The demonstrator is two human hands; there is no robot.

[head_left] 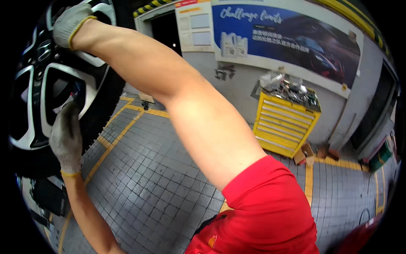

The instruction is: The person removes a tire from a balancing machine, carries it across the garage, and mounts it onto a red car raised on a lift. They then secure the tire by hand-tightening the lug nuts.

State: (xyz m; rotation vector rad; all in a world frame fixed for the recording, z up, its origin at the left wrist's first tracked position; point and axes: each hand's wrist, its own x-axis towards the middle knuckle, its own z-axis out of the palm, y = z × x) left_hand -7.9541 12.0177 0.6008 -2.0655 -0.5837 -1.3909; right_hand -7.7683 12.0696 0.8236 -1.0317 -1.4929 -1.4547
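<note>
A car wheel (41, 84) with silver and black spokes and a dark tyre fills the upper left, raised off the floor. My right hand (69, 26), in a grey knit glove with a yellow cuff, grips the wheel near its top, my bare forearm stretching diagonally across the view. Lower down, my left hand (65, 131), gloved alike and darkened on the fingers, holds the wheel at a spoke opening, its fingertips partly hidden inside. A red short sleeve covers my right upper arm.
A yellow tool cabinet (281, 122) topped with metal tools stands against the wall, beside a cardboard box (308, 156). A large banner (279, 38) hangs above. Grey tiled floor (139, 169) has yellow lines. Dark equipment (44, 194) lies below the wheel; a green object (378, 156) sits far right.
</note>
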